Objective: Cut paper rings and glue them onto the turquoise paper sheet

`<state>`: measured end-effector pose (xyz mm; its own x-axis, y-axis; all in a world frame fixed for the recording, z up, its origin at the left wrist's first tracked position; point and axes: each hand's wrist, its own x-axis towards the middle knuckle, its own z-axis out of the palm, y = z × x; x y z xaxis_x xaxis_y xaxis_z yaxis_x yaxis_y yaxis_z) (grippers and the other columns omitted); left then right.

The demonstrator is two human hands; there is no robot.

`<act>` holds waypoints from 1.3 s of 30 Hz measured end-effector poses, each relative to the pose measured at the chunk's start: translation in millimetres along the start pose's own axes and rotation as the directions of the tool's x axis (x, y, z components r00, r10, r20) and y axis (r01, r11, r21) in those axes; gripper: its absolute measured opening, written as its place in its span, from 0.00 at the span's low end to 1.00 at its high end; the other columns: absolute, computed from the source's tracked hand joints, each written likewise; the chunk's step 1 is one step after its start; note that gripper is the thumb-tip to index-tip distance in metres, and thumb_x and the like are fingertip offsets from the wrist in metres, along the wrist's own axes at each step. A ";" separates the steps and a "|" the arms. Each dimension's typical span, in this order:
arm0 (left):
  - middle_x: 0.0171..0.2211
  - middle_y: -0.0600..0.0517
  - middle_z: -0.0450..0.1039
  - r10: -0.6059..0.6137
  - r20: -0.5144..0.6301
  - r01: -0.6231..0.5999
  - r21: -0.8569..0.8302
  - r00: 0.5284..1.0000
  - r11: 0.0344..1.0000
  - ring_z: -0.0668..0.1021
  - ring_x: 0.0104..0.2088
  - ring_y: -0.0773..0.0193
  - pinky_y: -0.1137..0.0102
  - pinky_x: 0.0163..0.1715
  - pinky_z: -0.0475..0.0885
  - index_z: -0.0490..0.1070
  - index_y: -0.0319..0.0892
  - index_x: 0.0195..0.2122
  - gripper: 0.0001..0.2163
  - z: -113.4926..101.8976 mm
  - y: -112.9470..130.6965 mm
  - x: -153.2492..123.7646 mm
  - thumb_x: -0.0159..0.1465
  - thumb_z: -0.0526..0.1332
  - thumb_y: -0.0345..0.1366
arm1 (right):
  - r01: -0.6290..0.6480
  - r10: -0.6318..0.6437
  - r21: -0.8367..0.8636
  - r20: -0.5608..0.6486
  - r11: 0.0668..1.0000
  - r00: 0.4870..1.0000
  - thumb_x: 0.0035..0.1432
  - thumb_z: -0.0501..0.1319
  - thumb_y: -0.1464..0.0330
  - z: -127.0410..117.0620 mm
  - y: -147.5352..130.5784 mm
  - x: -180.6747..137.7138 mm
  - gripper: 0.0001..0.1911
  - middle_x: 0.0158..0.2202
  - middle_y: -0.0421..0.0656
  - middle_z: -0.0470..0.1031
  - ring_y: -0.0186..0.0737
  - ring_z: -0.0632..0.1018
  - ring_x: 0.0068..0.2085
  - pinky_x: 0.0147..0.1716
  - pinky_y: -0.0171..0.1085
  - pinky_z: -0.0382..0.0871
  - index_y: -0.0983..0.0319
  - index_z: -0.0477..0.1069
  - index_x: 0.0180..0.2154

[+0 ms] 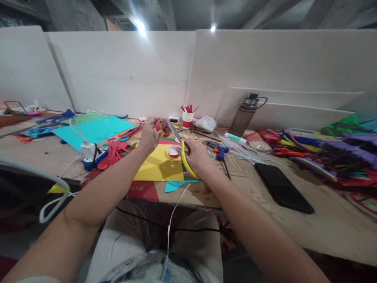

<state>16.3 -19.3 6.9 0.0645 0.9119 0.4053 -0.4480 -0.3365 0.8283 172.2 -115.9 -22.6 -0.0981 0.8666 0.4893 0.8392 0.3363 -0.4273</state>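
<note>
My left hand (150, 133) is raised over the table with its fingers pinched on a small red paper strip (158, 126). My right hand (198, 156) grips yellow-handled scissors (185, 159); their grey blades (173, 129) point up and left, meeting the red strip. Beneath both hands lies a yellow paper sheet (156, 167) with a small roll of red-edged tape (173, 151) on it.
A cyan sheet (94, 129), red paper scraps (113, 153) and a white charger (87, 149) lie left. A cup of red strips (187, 118), a grey bottle (246, 114), a blue glue gun (219, 149), a black phone (282, 186) and coloured pipe cleaners (324, 153) are right.
</note>
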 end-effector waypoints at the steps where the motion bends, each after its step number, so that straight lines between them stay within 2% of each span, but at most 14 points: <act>1: 0.21 0.56 0.70 -0.009 0.001 0.009 -0.014 1.000 1.000 0.73 0.20 0.71 0.76 0.20 0.69 0.68 0.39 0.29 0.02 -0.8 0.2 1.2 0.57 0.61 0.28 | 0.003 -0.003 -0.007 -0.001 1.000 1.000 0.65 0.55 0.59 -0.2 0.1 -0.2 0.19 0.45 0.52 0.79 0.49 0.78 0.47 0.44 0.40 0.67 0.63 0.72 0.51; 4: 0.22 0.56 0.69 -0.016 0.034 0.017 -0.024 0.999 1.000 0.72 0.20 0.72 0.76 0.21 0.69 0.68 0.39 0.27 0.04 -3.1 1.7 3.0 0.58 0.59 0.26 | 0.001 -0.001 -0.035 -0.001 0.999 1.000 0.65 0.55 0.59 -1.1 0.1 -0.8 0.19 0.45 0.52 0.79 0.49 0.78 0.46 0.42 0.40 0.67 0.63 0.72 0.51; 8: 0.22 0.54 0.70 -0.022 0.110 0.019 0.026 0.994 0.999 0.73 0.22 0.72 0.77 0.23 0.68 0.69 0.39 0.26 0.04 -5.4 5.1 1.7 0.57 0.63 0.28 | -0.001 0.002 -0.049 0.013 0.999 1.000 0.66 0.55 0.60 -2.6 -0.3 -0.6 0.18 0.43 0.52 0.80 0.49 0.79 0.43 0.40 0.40 0.67 0.64 0.73 0.50; 16: 0.23 0.54 0.72 -0.018 0.041 0.018 0.018 0.999 1.000 0.74 0.21 0.70 0.75 0.23 0.70 0.68 0.40 0.28 0.05 -6.9 7.5 5.0 0.56 0.65 0.31 | -0.003 0.005 -0.053 0.026 0.999 1.000 0.65 0.55 0.61 -6.2 -2.6 -1.3 0.18 0.42 0.51 0.80 0.48 0.78 0.43 0.41 0.39 0.67 0.63 0.73 0.50; 22: 0.22 0.56 0.69 -0.094 0.108 0.097 -0.016 0.990 0.995 0.74 0.22 0.71 0.76 0.23 0.71 0.67 0.40 0.28 0.04 -3.3 8.0 -2.3 0.56 0.64 0.30 | 0.011 -0.012 -0.064 -0.018 0.998 1.000 0.64 0.55 0.59 -6.0 -0.2 -2.7 0.22 0.49 0.53 0.76 0.50 0.75 0.50 0.46 0.42 0.67 0.62 0.70 0.55; 28: 0.22 0.57 0.66 -0.115 0.108 0.117 -0.008 0.987 0.993 0.72 0.21 0.73 0.76 0.23 0.71 0.66 0.40 0.25 0.08 -1.4 7.4 -0.6 0.54 0.66 0.29 | 0.010 -0.010 -0.097 0.003 0.995 1.000 0.65 0.54 0.59 -6.8 0.9 -1.8 0.21 0.45 0.52 0.78 0.50 0.76 0.46 0.44 0.42 0.67 0.62 0.70 0.54; 36: 0.21 0.57 0.64 -0.152 0.118 0.154 -0.005 0.981 0.988 0.70 0.20 0.74 0.78 0.23 0.69 0.65 0.40 0.23 0.08 -5.1 10.5 2.2 0.57 0.62 0.27 | -0.001 0.004 -0.107 0.031 0.994 1.000 0.65 0.54 0.59 -9.6 -2.5 -1.8 0.23 0.49 0.53 0.78 0.50 0.76 0.48 0.45 0.41 0.67 0.63 0.70 0.56; 39: 0.21 0.56 0.65 -0.142 0.167 0.142 0.013 0.976 0.990 0.70 0.20 0.74 0.79 0.21 0.67 0.65 0.39 0.23 0.08 -9.0 9.6 4.2 0.57 0.62 0.26 | -0.003 0.008 -0.133 0.037 0.991 0.999 0.65 0.54 0.60 -10.6 -3.5 -2.2 0.22 0.48 0.53 0.78 0.50 0.77 0.47 0.44 0.40 0.67 0.62 0.71 0.55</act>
<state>4.2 -16.6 13.1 0.2752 0.8983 0.3426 -0.4225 -0.2072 0.8824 175.1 -122.8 -14.1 -0.1111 0.8825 0.4569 0.9033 0.2814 -0.3237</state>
